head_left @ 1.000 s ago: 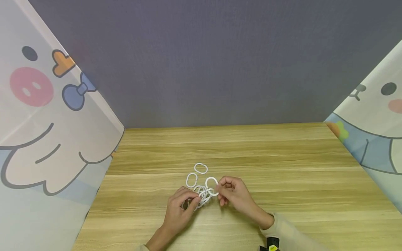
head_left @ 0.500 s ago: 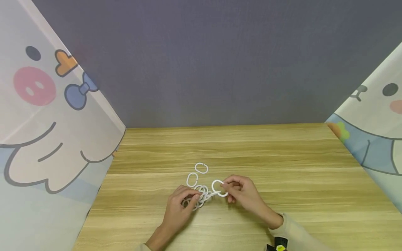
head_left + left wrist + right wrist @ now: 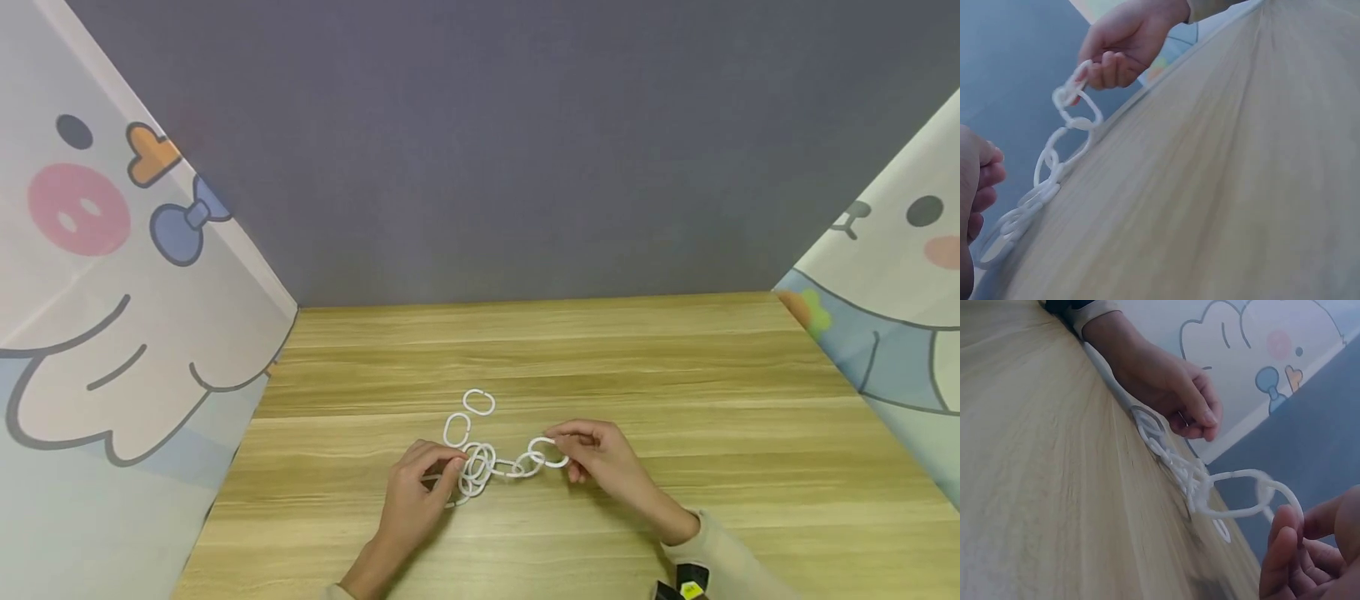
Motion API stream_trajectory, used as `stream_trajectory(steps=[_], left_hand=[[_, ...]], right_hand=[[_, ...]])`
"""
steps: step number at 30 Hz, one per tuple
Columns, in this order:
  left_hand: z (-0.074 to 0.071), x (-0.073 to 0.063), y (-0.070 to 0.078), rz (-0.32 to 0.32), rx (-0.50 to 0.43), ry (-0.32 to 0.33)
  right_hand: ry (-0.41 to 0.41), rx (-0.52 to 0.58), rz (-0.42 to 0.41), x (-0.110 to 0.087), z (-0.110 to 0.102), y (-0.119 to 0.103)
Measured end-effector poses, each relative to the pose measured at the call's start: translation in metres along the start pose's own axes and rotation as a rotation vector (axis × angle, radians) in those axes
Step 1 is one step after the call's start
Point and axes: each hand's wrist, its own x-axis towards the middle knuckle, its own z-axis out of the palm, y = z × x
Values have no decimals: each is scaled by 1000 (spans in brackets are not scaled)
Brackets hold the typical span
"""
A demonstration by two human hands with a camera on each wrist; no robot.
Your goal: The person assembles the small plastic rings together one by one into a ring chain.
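Note:
My right hand (image 3: 603, 454) pinches the end link (image 3: 547, 451) of a white plastic chain between thumb and fingertips. From there a few joined oval links (image 3: 1235, 492) run down towards the left, lifted at the pinched end. The rest of the chain lies bunched in a pile (image 3: 477, 468) on the wooden table. Beside that pile is my left hand (image 3: 420, 492), its fingers loosely bent with nothing between them. In the right wrist view, the left fingertips (image 3: 1209, 420) stand apart from the links.
Two loose white oval links, one nearer (image 3: 457, 430) and one farther (image 3: 478, 402), lie on the wooden table (image 3: 637, 350) beyond the pile. A grey panel (image 3: 525, 167) rises at the table's back edge. Cartoon-printed panels flank the left (image 3: 172, 350) and right (image 3: 900, 333).
My right hand has moved right with the end link, drawing several links out of the pile into a line. My left hand has let go of the chain and shifted slightly left.

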Motion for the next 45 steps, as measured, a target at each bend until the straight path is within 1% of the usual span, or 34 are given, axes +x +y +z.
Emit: stream_trajectory(steps=[2,4,7,9,10,13,18,20,22,24,25,27,29,33,38,42,45], left_hand=[[-4,1,-1,-26,23,10],[-10,3,-3,-61,74,27],[-23,6,-6,-110,157,45],[-31,8,-8,-128,216,39],[-36,9,-9,-137,236,25],[-48,11,-10,-156,267,-48],[-62,11,-7,-238,254,-204],[-63,11,-4,-261,246,-267],[-63,11,-3,-268,246,-324],[-60,10,-2,-271,242,-364],[-59,10,-1,-271,245,-372],[-56,10,-1,-281,235,-369],[-56,11,-2,-295,217,-350],[-58,12,-3,-328,174,-320],[-61,14,-2,-364,155,-300],[-61,15,-1,-379,163,-265],[-61,16,-1,-380,174,-247]], right_hand=[[-31,23,8,-1,-4,3],[-53,50,25,-3,-8,4],[-57,76,67,-4,-15,5],[-51,94,93,-5,-19,6],[-49,101,104,-5,-21,6],[-50,121,128,-6,-28,8],[-60,106,143,-7,-40,12],[-67,101,141,-8,-45,14],[-76,97,139,-8,-50,16],[-92,92,136,-9,-54,17],[-101,89,136,-9,-56,18],[-118,79,128,-10,-61,19],[-130,66,124,-12,-66,20],[-159,48,114,-15,-80,21],[-194,38,88,-20,-102,23],[-194,17,74,-23,-118,25],[-180,17,81,-24,-128,26]])
